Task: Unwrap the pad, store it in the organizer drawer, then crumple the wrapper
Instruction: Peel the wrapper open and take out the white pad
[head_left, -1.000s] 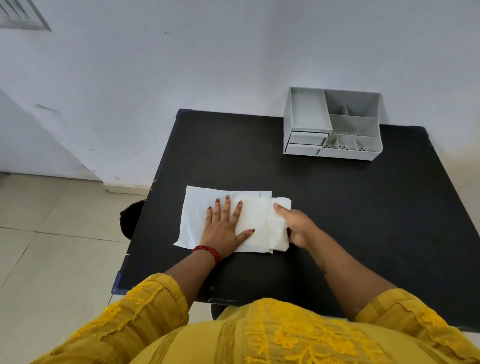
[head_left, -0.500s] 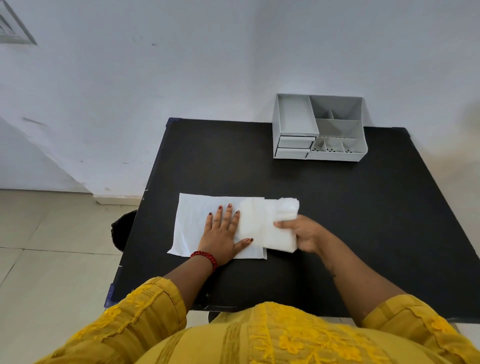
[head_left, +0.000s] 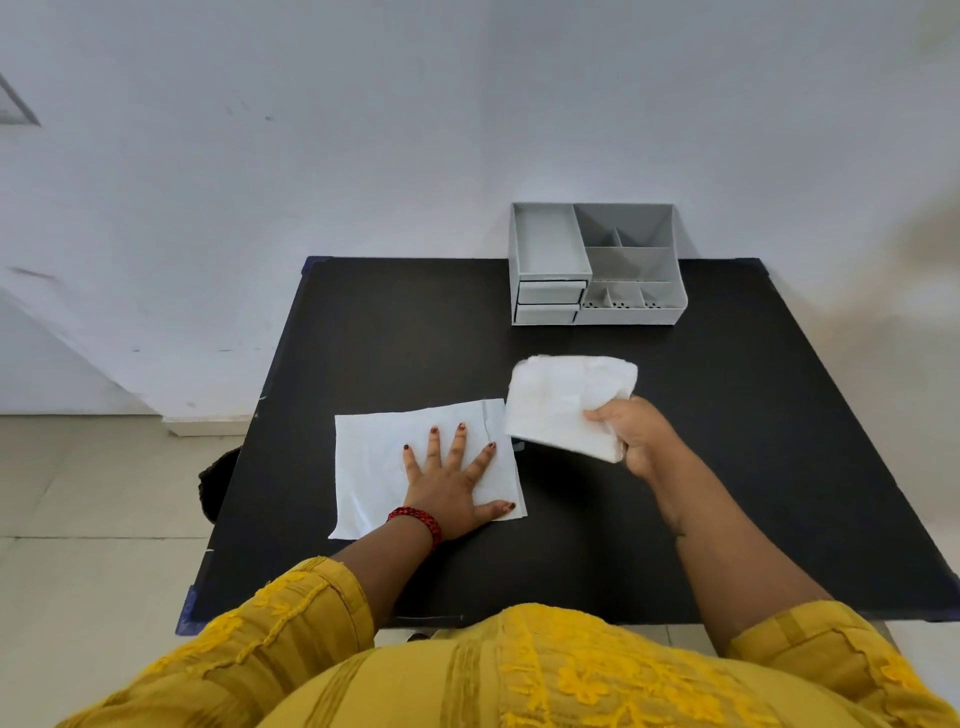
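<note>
My right hand (head_left: 636, 436) grips a folded white pad (head_left: 561, 400) by its near right corner and holds it lifted just above the black table (head_left: 727, 441), to the right of the wrapper. The thin white wrapper (head_left: 374, 467) lies flat and spread open on the table. On it, my left hand (head_left: 452, 483) presses palm down with fingers spread. A grey organizer (head_left: 595, 265) stands at the table's far edge against the wall; its two small drawers (head_left: 549, 303) at the front left look shut.
The organizer has open top compartments, one large on the left and several smaller on the right. White wall rises right behind the table. Tiled floor lies to the left, with a dark round object (head_left: 215, 488) beside the table's left edge.
My right hand has peeled the pad off the wrapper and lifted it up and to the right. My left hand stays flat on the wrapper.
</note>
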